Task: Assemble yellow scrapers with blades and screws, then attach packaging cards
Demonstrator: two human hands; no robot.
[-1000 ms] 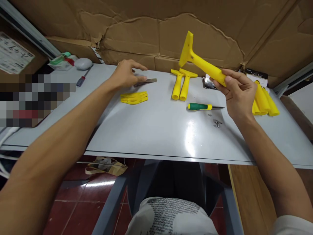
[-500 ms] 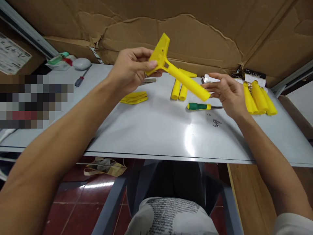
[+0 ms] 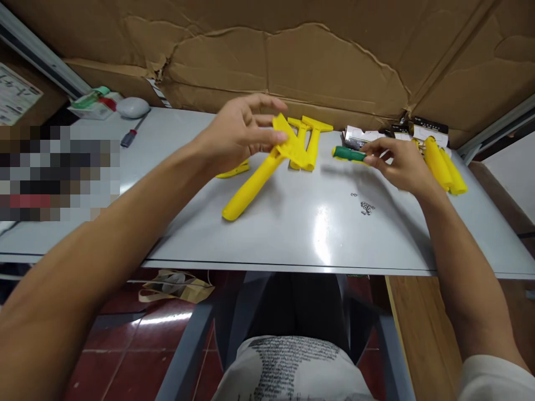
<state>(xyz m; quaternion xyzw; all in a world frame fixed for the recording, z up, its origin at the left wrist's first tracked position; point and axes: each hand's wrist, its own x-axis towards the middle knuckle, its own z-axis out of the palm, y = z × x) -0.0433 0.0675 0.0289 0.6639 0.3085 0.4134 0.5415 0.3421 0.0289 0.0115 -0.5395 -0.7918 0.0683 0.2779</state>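
My left hand (image 3: 246, 129) pinches the head of a yellow scraper (image 3: 253, 186), whose handle slants down to the left above the table. Between the fingers of my right hand (image 3: 395, 159) is a green-and-yellow screwdriver (image 3: 350, 153), lifted off the tabletop; its shaft is hidden by the hand. Below it lies a small pile of screws (image 3: 366, 208), with a couple of loose ones beside it. Two similar yellow scrapers (image 3: 312, 146) rest behind my left hand. Partly covered by that hand is a flat yellow piece (image 3: 234, 169).
Several yellow handles (image 3: 438, 164) lie at the right, near small packaged boxes (image 3: 430, 131). A second screwdriver (image 3: 130, 136) and a white rounded object (image 3: 132, 107) sit at the back left. Cardboard (image 3: 292, 61) stands behind the table (image 3: 267, 239).
The scraper has swung round in my left hand, its handle now pointing down-left. My right hand has picked up the green-and-yellow screwdriver from the table.
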